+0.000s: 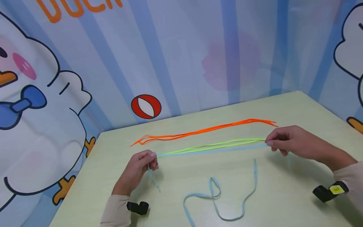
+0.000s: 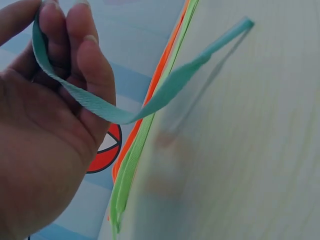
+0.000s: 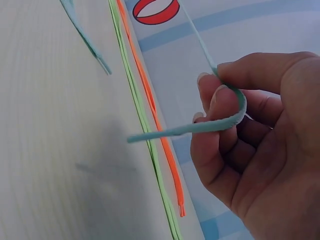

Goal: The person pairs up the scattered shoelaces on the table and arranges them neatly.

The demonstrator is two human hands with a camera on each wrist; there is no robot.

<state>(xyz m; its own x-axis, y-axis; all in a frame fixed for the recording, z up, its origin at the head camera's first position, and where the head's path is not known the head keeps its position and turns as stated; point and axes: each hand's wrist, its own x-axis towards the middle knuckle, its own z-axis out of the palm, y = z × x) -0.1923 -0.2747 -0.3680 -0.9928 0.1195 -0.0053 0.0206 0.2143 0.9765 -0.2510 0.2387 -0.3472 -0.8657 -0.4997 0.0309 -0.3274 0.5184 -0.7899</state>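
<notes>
A light blue shoelace (image 1: 215,151) is stretched nearly straight between the two hands, above the table. My left hand (image 1: 139,168) pinches it near one end, and a short tail hangs below the fingers. Toward the other end my right hand (image 1: 295,143) pinches it between thumb and fingertips; in the right wrist view a loose end (image 3: 175,131) curves out past the fingers. Green shoelaces (image 1: 227,142) lie lengthwise on the table just behind the stretched lace. Another light blue shoelace (image 1: 244,206) lies in loose curves nearer the front.
Orange shoelaces (image 1: 198,131) lie together on the pale table (image 1: 85,183) behind the green ones. A printed cloth backdrop (image 1: 187,56) with cartoon ducks and a red ball rises along the table's back edge. Each wrist carries a small black camera (image 1: 138,208).
</notes>
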